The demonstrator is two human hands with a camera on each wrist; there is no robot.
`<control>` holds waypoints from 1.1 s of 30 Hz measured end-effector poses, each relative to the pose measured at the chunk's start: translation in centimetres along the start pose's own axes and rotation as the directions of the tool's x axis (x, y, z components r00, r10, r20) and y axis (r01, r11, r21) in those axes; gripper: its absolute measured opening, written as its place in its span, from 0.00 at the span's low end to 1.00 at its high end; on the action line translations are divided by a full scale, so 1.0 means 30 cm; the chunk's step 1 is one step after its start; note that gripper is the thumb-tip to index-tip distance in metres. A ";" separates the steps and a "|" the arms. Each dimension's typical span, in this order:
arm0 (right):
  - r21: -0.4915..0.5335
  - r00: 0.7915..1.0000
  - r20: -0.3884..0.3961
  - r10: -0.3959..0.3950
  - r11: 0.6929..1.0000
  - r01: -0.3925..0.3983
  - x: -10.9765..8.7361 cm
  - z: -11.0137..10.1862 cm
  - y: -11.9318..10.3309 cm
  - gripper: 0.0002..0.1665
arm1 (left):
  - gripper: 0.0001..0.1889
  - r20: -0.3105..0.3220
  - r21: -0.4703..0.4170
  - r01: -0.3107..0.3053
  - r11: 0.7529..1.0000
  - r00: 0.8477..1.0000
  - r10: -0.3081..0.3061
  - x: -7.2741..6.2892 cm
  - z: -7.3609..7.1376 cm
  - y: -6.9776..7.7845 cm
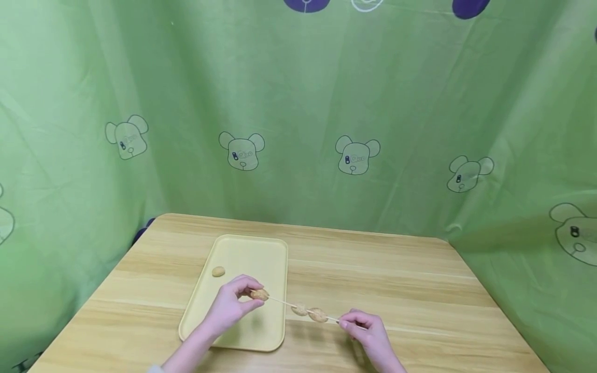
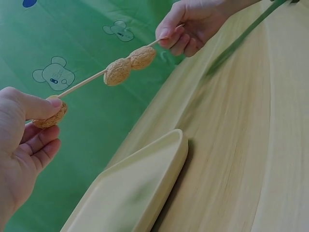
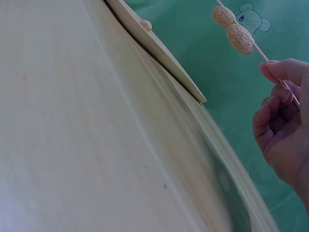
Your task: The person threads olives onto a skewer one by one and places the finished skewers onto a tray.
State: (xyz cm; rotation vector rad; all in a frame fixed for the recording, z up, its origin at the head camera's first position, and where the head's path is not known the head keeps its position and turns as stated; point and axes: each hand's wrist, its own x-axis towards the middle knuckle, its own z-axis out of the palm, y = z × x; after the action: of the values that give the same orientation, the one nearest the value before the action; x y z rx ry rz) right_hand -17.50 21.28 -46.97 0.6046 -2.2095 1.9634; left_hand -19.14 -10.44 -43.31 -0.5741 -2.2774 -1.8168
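My left hand (image 1: 231, 304) pinches a light-brown, wrinkled ball (image 2: 54, 116) between thumb and fingers, above the tray. A thin wooden skewer (image 2: 82, 83) runs up to this ball; the left fingers partly cover where they meet. Two more wrinkled balls (image 1: 309, 312) sit side by side on the skewer, nearer the right hand. My right hand (image 1: 368, 334) pinches the skewer behind them with thumb and fingertips, off the tray's right side. In the right wrist view, the skewer's tail (image 3: 292, 96) passes across the curled fingers.
A pale yellow rectangular tray (image 1: 247, 254) lies on the wood-grain table (image 1: 396, 274). One loose brown ball (image 1: 218, 271) rests near the tray's left edge. A green curtain (image 1: 298, 93) with mouse-like faces hangs behind and along both sides of the table.
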 end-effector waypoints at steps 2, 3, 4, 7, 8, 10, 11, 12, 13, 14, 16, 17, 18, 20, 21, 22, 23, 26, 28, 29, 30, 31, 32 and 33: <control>0.002 1.000 0.001 -0.002 1.000 0.002 -0.001 0.002 -0.001 0.06 | 0.14 0.003 -0.004 0.012 1.000 1.000 -0.012 -0.001 0.002 0.000; 0.001 1.000 0.002 -0.004 1.000 0.004 -0.002 0.003 -0.001 0.06 | 0.14 0.003 -0.005 0.016 1.000 1.000 -0.016 -0.001 0.003 -0.001; 0.001 1.000 0.003 -0.005 1.000 0.005 -0.002 0.004 -0.001 0.06 | 0.14 0.002 -0.007 0.020 1.000 1.000 -0.020 -0.002 0.004 -0.001; -0.002 1.000 0.007 -0.012 1.000 0.012 -0.002 0.009 -0.002 0.06 | 0.14 -0.001 -0.015 0.027 1.000 1.000 -0.027 -0.002 0.006 -0.001; -0.002 1.000 0.008 -0.013 1.000 0.013 -0.002 0.010 -0.003 0.06 | 0.14 -0.002 -0.019 0.028 0.999 1.000 -0.028 -0.002 0.006 0.000; -0.005 1.000 0.009 -0.016 1.000 0.016 0.000 0.013 -0.003 0.06 | 0.14 -0.001 -0.025 0.030 0.999 1.000 -0.030 0.000 0.006 0.001; -0.010 1.000 0.008 -0.016 1.000 0.016 0.001 0.014 -0.004 0.06 | 0.14 0.002 -0.028 0.028 0.999 1.000 -0.028 0.001 0.006 0.001; -0.014 1.000 0.008 -0.017 1.000 0.017 0.002 0.015 -0.005 0.06 | 0.14 0.004 -0.031 0.027 0.999 1.000 -0.027 0.002 0.006 0.002; -0.015 1.000 0.007 -0.017 1.000 0.017 0.004 0.016 -0.005 0.05 | 0.14 0.007 -0.032 0.028 0.999 1.000 -0.027 0.003 0.006 0.004; -0.016 1.000 0.008 -0.017 1.000 0.017 0.005 0.017 -0.005 0.05 | 0.14 0.010 -0.034 0.030 0.999 1.000 -0.030 0.005 0.007 0.005; -0.015 1.000 0.008 -0.021 1.000 0.021 0.008 0.020 -0.007 0.05 | 0.14 0.017 -0.046 0.024 0.999 1.000 -0.024 0.006 0.009 0.006; -0.014 1.000 0.008 -0.025 1.000 0.025 0.009 0.021 -0.007 0.05 | 0.14 0.018 -0.056 0.022 0.998 1.000 -0.021 0.006 0.011 0.008; -0.011 1.000 0.009 -0.028 1.000 0.029 0.010 0.022 -0.007 0.06 | 0.15 0.020 -0.067 0.022 0.997 1.000 -0.020 0.005 0.013 0.011; -0.006 0.999 0.011 -0.035 0.999 0.035 0.011 0.024 -0.008 0.06 | 0.15 0.026 -0.087 0.023 0.996 0.999 -0.021 0.005 0.018 0.015; -0.004 0.999 0.012 -0.038 0.999 0.039 0.011 0.024 -0.008 0.06 | 0.15 0.028 -0.095 0.022 0.995 0.999 -0.020 0.004 0.020 0.016; -0.003 0.999 0.015 -0.041 0.999 0.041 0.012 0.024 -0.007 0.06 | 0.15 0.029 -0.097 0.026 0.995 0.999 -0.024 0.003 0.022 0.017; -0.003 0.999 0.016 -0.042 0.999 0.042 0.012 0.024 -0.006 0.06 | 0.16 0.029 -0.098 0.033 0.995 0.999 -0.030 0.003 0.024 0.018; -0.007 0.999 0.021 -0.049 0.999 0.049 0.012 0.024 -0.002 0.07 | 0.21 0.029 -0.090 0.039 0.995 0.999 -0.036 0.002 0.026 0.017; -0.010 0.998 0.023 -0.054 0.998 0.055 0.013 0.023 0.000 0.06 | 0.26 0.025 -0.088 0.043 0.995 0.999 -0.041 0.002 0.027 0.015; -0.012 0.998 0.022 -0.056 0.998 0.057 0.013 0.022 0.001 0.06 | 0.29 0.025 -0.094 0.046 0.995 0.999 -0.044 0.002 0.027 0.015; -0.011 0.998 0.022 -0.057 0.998 0.058 0.012 0.022 0.001 0.06 | 0.31 0.026 -0.101 0.052 0.993 0.998 -0.050 0.002 0.028 0.014; -0.010 0.998 0.022 -0.058 0.998 0.059 0.012 0.021 0.001 0.06 | 0.31 0.030 -0.114 0.061 0.992 0.998 -0.058 0.002 0.028 0.012; -0.007 0.998 0.021 -0.059 0.998 0.059 0.011 0.021 0.000 0.06 | 0.30 0.037 -0.131 0.067 0.989 0.997 -0.062 0.001 0.029 0.010; -0.004 0.998 0.019 -0.058 0.998 0.058 0.010 0.020 0.000 0.06 | 0.28 0.044 -0.152 0.073 0.986 0.997 -0.067 0.001 0.029 0.008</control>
State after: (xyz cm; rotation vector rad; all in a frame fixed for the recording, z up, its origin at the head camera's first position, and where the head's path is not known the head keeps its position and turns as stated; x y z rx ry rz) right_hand -17.67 20.64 -46.94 0.6820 -2.1810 1.9321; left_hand -18.96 -9.54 -43.30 -0.5638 -2.2216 -2.0454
